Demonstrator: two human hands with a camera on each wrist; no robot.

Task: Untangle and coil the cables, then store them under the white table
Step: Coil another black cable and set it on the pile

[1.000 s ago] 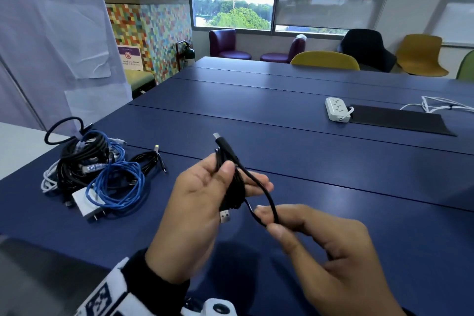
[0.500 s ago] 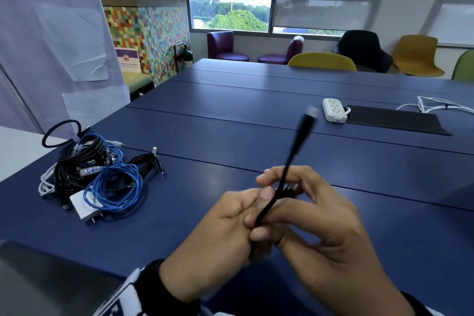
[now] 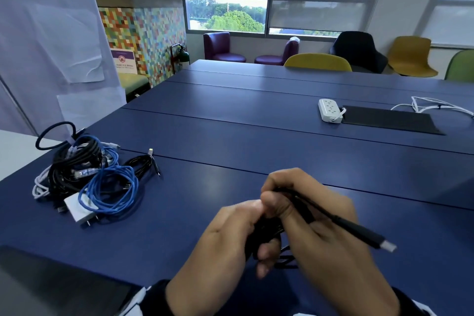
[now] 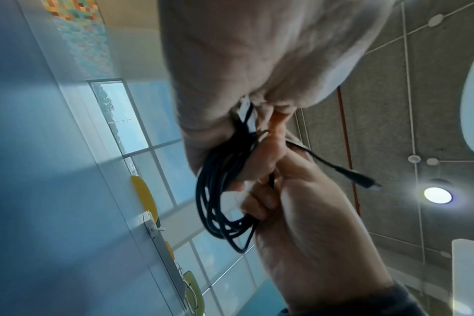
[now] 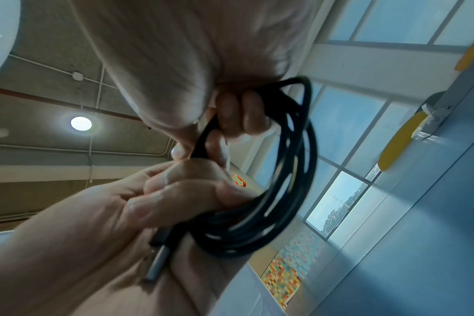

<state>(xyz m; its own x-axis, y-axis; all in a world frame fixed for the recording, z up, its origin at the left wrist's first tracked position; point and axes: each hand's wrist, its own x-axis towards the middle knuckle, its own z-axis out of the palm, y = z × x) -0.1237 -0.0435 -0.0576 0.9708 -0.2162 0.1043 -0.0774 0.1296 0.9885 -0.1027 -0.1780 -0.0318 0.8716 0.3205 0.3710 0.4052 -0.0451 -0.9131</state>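
Over the blue table, both hands hold one black cable wound into a small coil. My left hand grips the coil, fingers curled round its loops. My right hand pinches the cable's free end, and its plug sticks out to the right. A second metal plug lies against the left palm. A tangled pile of black, blue and white cables with a white charger lies at the table's left. The white table shows at the far left edge.
A white power strip, a black mat and loose white cables lie far right on the table. A dark flat object sits at the near left corner. Chairs line the far side.
The free end with its plug swung from pointing up and away to pointing down to the right. My right hand came over the coil that the left hand holds.
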